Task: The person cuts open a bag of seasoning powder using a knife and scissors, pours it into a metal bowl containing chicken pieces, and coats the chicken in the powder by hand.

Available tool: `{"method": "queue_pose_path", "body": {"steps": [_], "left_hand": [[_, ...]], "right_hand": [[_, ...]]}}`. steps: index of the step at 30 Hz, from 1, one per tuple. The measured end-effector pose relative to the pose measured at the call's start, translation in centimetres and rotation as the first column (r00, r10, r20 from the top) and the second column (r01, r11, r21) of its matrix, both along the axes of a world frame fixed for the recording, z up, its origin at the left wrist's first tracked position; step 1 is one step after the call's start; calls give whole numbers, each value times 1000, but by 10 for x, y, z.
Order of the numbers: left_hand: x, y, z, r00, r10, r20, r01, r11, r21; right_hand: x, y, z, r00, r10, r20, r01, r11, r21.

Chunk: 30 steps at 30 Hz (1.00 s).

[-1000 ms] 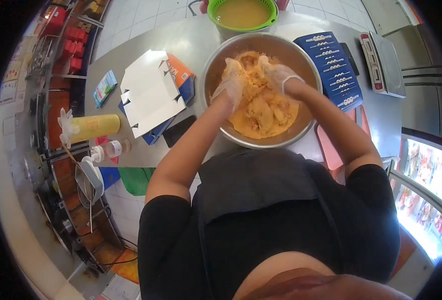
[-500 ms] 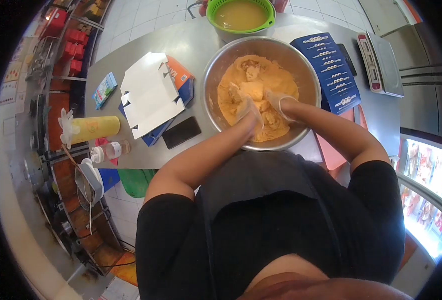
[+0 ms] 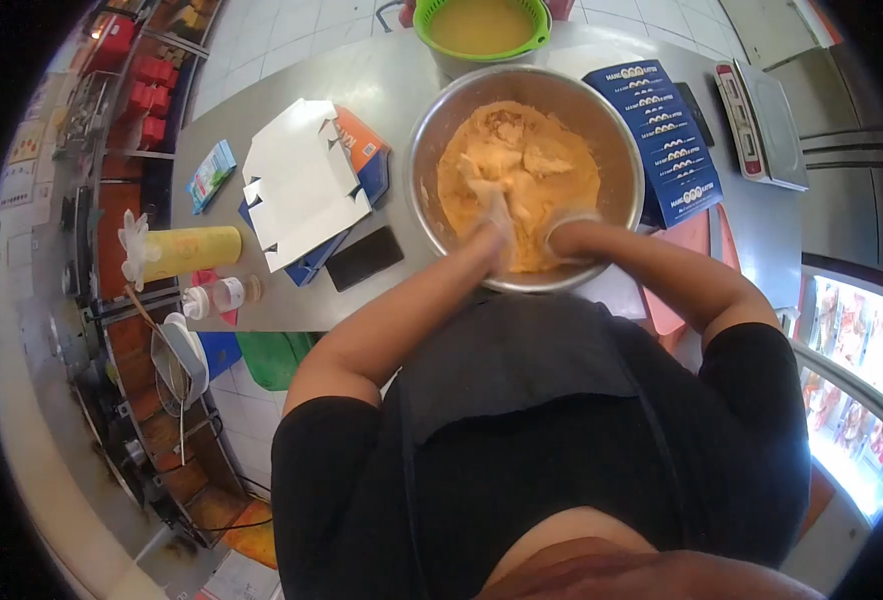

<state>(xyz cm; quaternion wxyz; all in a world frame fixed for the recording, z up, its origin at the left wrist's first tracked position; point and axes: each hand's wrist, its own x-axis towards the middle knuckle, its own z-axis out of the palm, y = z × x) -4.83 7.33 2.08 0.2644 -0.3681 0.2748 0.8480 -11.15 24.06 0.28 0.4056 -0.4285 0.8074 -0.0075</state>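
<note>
A large steel mixing bowl [image 3: 626, 150] holds orange-tan breading flour [image 3: 572, 160] with several coated pieces, probably meat, in it. One coated piece [image 3: 550, 162] lies towards the far side of the flour. My left hand [image 3: 494, 222], in a clear plastic glove, is down in the flour left of the bowl's middle, against coated pieces. Nearer the right front rim, my gloved right hand [image 3: 568, 238] is sunk in the flour and blurred. Flour and motion hide the fingers of both hands, so their grip does not show.
Behind the bowl stands a green strainer [image 3: 540, 40] over a pot, with cloudy liquid inside. To the right are blue printed boxes [image 3: 662, 140] and a scale [image 3: 770, 125]. On the left lie a white carton [image 3: 302, 185], a phone [image 3: 365, 258] and a yellow container [image 3: 197, 252].
My right hand has moved towards the bowl's front rim and deeper into the flour. The left hand has shifted slightly nearer me. Coated pieces between them have been turned about.
</note>
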Motion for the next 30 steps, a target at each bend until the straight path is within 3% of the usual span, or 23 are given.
{"method": "queue_pose_path", "body": {"steps": [4, 5, 8, 11, 14, 16, 19, 22, 25, 28, 29, 30], "left_hand": [[9, 31, -85, 994, 68, -90, -85, 974, -208], [11, 30, -84, 993, 72, -98, -91, 974, -209], [10, 6, 21, 999, -15, 42, 11, 994, 113], [9, -3, 4, 976, 47, -211, -36, 998, 58], [18, -22, 24, 987, 61, -150, -53, 997, 58], [20, -32, 35, 984, 23, -179, -22, 1000, 4], [14, -37, 48, 959, -48, -280, 38, 998, -40], [-3, -44, 47, 948, -71, -309, 26, 989, -147], [-25, -62, 14, 941, -118, -317, 53, 977, -208], [-42, -57, 3, 963, -141, -231, 102, 979, -174], [-56, -62, -27, 974, -96, -205, 41, 966, -255], [-77, -70, -76, 983, -47, -178, -15, 943, -332]], "right_hand": [[33, -20, -25, 908, -184, 375, 247, 961, -127], [33, -20, -21, 879, -212, 427, 288, 950, -123], [20, -16, 0, 807, -273, 524, 388, 914, -122], [-1, -12, 35, 747, -353, 563, 527, 831, -179], [-19, -10, 56, 813, -348, 467, 532, 770, -352], [-39, -14, 30, 917, -296, 266, 394, 766, -507], [-64, -42, 10, 876, -409, 254, 473, 828, -302], [-80, -40, 36, 826, -377, 419, 561, 623, -545], [-124, -40, 38, 876, -471, 102, 478, 822, -310], [-141, -50, 5, 422, -863, 278, 878, 312, -364], [-137, -53, 6, 442, -874, 202, 847, 333, -413], [-140, -64, -9, 524, -845, 103, 786, 434, -440]]}}
